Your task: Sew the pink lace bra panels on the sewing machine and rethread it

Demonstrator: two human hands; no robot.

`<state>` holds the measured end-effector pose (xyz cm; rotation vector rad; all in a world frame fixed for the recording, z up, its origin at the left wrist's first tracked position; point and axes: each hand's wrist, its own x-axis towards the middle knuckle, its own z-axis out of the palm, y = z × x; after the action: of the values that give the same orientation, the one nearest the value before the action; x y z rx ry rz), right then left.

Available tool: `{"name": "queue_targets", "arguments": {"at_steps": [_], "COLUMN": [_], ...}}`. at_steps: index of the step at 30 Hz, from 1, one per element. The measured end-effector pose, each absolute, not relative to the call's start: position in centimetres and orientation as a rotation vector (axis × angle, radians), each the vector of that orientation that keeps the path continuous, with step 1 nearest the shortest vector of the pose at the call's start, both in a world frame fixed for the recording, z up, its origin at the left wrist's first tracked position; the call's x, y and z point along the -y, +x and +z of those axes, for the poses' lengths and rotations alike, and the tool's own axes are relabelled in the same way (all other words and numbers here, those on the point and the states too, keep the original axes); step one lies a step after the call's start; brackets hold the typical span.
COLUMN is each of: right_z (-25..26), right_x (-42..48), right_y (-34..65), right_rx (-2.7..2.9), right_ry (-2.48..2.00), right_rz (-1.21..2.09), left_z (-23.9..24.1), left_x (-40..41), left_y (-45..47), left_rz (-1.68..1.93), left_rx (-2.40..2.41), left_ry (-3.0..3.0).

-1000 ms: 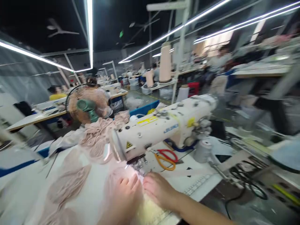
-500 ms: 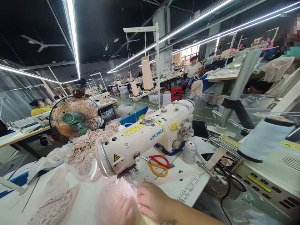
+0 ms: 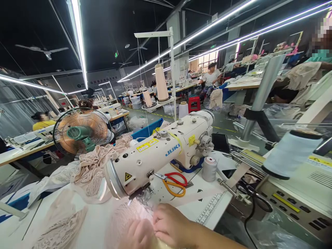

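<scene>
Camera settles. The right hand [image 3: 169, 224] slides closer, grip still pinched on the pink lace [image 3: 121, 218] lying on the tabletop [image 3: 207, 202] before the Juki sewing machine [image 3: 160, 152]. The left hand [image 3: 137, 236] rests on the lace, too blurred to tell its grip. The seam looks barely advanced.

The sewing machine [image 3: 160, 155] arm blocks the way ahead. Scissors [image 3: 173, 181] and a thread spool [image 3: 209, 168] crowd the right. Bare tabletop [image 3: 207, 202] lies right of the hands.

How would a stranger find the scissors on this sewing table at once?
Start at the cream sewing machine in the middle. The scissors lie on the white table beneath its arm, left of the grey thread spool. They alone have one red and one orange handle.
</scene>
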<state>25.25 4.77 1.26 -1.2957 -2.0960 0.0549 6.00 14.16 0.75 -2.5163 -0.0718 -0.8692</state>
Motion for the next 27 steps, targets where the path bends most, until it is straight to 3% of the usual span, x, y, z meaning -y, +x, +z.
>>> {"name": "queue_targets", "arguments": {"at_steps": [27], "right_z": [2.4], "right_x": [-4.3], "right_y": [25.3], "right_rx": [2.102], "right_ry": [-1.308], "right_rz": [0.016], "left_z": [0.9], "left_x": [-13.5], "left_y": [6.1], "left_rz": [-0.921], "left_rx": [0.048], "left_ry": [-2.437]}}
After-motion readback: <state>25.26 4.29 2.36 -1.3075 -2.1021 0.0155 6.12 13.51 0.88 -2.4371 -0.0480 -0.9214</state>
